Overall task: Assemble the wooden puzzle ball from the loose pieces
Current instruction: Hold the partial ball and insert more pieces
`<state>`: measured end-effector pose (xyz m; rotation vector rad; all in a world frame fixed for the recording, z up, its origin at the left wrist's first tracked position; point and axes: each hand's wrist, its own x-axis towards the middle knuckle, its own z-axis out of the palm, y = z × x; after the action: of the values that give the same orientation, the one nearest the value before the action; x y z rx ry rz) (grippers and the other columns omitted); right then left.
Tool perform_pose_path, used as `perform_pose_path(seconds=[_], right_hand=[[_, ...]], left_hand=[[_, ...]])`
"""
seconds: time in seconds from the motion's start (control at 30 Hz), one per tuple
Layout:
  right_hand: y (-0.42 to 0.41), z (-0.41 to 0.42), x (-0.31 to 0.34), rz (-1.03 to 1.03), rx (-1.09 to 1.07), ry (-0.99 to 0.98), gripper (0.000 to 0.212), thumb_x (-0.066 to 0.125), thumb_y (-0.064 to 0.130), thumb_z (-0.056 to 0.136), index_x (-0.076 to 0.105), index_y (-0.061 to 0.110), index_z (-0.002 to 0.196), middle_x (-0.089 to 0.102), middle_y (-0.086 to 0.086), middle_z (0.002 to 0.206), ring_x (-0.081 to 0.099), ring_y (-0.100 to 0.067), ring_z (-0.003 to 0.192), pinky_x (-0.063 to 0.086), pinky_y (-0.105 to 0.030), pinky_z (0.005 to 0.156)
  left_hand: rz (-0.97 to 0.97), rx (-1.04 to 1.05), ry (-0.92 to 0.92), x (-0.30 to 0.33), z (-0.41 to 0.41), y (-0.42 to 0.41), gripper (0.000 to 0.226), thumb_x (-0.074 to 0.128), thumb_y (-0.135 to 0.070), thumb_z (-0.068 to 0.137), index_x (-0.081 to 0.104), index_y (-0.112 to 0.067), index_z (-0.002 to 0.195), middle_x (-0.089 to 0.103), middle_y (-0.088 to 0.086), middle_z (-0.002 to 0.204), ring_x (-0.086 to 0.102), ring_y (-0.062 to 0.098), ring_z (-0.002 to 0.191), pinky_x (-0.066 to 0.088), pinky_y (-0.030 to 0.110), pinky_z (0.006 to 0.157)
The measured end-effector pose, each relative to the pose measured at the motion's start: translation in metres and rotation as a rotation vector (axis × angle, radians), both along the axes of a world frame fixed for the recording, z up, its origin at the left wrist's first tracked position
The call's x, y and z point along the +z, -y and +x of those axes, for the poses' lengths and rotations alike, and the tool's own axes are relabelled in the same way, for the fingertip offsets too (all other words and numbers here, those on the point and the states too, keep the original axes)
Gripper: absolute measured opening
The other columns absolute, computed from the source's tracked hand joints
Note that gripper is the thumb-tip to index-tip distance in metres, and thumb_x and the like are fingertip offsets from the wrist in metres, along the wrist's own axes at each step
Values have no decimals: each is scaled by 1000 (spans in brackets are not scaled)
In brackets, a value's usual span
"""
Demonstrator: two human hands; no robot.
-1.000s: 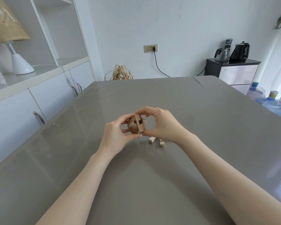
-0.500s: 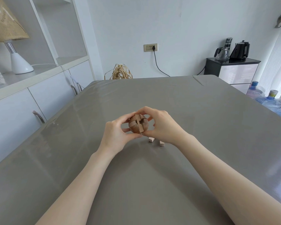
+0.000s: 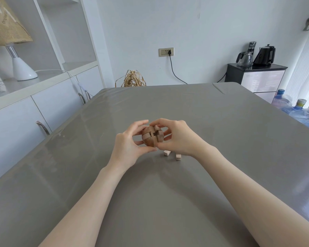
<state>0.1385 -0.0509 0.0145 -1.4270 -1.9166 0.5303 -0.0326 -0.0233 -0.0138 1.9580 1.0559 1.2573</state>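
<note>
A single head-worn camera is looking forward and down from above the near end of the grey worktop (image 3: 221, 175), its wide angle bending the edges of the room. Both forearms are entering from the bottom corners and meeting near the centre, where the hands are showing at close, arm's-reach range. The view is facing the far white wall with its socket (image 3: 166, 51), taking in shelving (image 3: 48, 50) on the left and a dark cabinet (image 3: 257, 75) on the right. No second view is sharing the scene.

both hands, left hand (image 3: 127, 145) and right hand (image 3: 178, 138), curled, fingertips meeting.
</note>
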Motion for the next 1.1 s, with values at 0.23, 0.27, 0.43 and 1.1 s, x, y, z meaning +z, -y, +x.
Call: perform_pose_path(seconds=[0.23, 0.27, 0.43, 1.1], right_hand=[[0, 0, 1, -29, 5, 78, 41, 68, 29, 75, 58, 34, 115, 66, 9, 97, 61, -13, 86, 55, -45, 80], [1, 1, 2, -31, 6, 70, 41, 69, 27, 75, 59, 33, 115, 66, 7, 99, 61, -13, 85, 55, -44, 80], [4, 3, 9, -73, -12, 68, 41, 75, 22, 69, 63, 31, 108, 63, 6, 101, 62, -18, 82, 55, -43, 79], [-1, 14, 6, -221, 74, -184, 47, 73, 10, 73, 62, 33, 113, 65, 1, 111, 58, -10, 79, 51, -30, 79]], left_hand=[[-31, -43, 9, 3, 2, 5, 66, 90, -1, 53, 60, -25, 106, 68, -15, 98, 61, -4, 98, 54, 15, 72], [-31, -46, 6, 3, 2, 6, 66, 90, 0, 53, 59, -26, 105, 68, -14, 97, 61, -5, 97, 54, 15, 71], [-44, -70, -12, 6, 4, 10, 62, 89, 1, 54, 61, -30, 100, 68, -12, 96, 61, -5, 96, 53, 12, 70], [-111, -62, -12, 7, 5, 4, 56, 93, -15, 51, 64, -28, 97, 70, -6, 101, 62, 6, 98, 57, 26, 78]])
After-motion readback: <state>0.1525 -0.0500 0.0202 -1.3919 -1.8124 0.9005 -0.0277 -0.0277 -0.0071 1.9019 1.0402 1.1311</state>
